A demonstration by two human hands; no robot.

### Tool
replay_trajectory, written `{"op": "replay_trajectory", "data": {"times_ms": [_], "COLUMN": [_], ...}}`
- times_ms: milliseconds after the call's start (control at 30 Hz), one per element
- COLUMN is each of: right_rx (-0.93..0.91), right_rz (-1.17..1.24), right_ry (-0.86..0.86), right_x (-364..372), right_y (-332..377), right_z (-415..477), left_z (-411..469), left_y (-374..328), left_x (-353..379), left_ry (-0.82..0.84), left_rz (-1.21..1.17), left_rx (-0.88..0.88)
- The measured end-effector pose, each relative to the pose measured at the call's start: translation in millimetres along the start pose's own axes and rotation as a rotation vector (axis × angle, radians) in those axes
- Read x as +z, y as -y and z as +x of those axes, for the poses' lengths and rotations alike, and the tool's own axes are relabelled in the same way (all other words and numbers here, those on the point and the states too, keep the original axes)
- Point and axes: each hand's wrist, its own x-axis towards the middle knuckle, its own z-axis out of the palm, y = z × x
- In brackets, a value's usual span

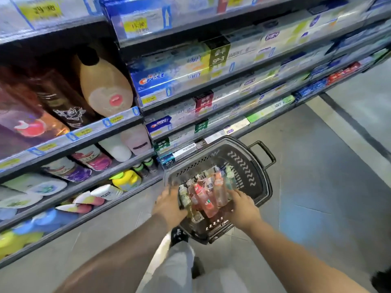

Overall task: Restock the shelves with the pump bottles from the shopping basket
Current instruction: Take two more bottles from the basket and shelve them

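The fingers of the left hand (169, 205) lie against the green bottle at the left edge of the bottles (204, 197). The fingers of the right hand (243, 210) reach in at the clear bottle on the right edge. Motion blur and the bottles themselves hide the fingertips, so I cannot tell whether either hand grips or only touches. The bottles are red, pink, green and clear, and they sit bunched between the two hands inside the basket (257, 166). The basket stands on the floor (306, 187) just beside the foot of the shelves (88, 132). The left bay holds larger bottles and pouches and the right bay holds toothpaste (152, 79). This looks like the pick-up step, with the hands gathering stock and nothing yet lifted clear of the rim. The next move likely calls for a firm hold on one or two bottles by the body rather than the pump head. They then need a lift clear of their neighbours and a swing left to a shelf with matching bottles and a free slot.
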Motion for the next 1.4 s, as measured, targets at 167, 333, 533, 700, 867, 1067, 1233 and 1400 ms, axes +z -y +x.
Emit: {"op": "replay_trajectory", "data": {"times_ms": [167, 333, 533, 700, 867, 1067, 1233, 1400], "right_rx": [-0.037, -0.118, -0.268, -0.324, -0.33, -0.375, -0.455, -0.35], "right_rz": [-0.044, -0.082, -0.079, -0.063, -0.227, -0.237, -0.1, -0.021], "right_ry": [0.091, 0.189, 0.302, 0.286, 0.354, 0.288, 0.179, 0.187], "right_x": [-8, 3, 49, 98, 163, 225, 244, 256], "right_y": [-22, -49, -90, -125, -151, -169, -166, -147], "right_z": [66, 134, 208, 262, 317, 374, 400, 416], "left_z": [47, 91, 133, 180, 252, 328, 353, 347], "left_y": [-16, -27, -29, -21, -5, 9, 11, 24], "left_x": [20, 67, 156, 235, 304, 375, 400, 399], "left_ry": [0.015, 0.022, -0.025, -0.003, 0.07, -0.047, -0.264, -0.371], "left_rz": [-0.078, -0.114, -0.302, -0.357, -0.247, -0.444, -0.497, -0.58], "left_rx": [-0.092, -0.241, -0.469, -0.538, -0.553, -0.771, -0.856, -0.819]}}
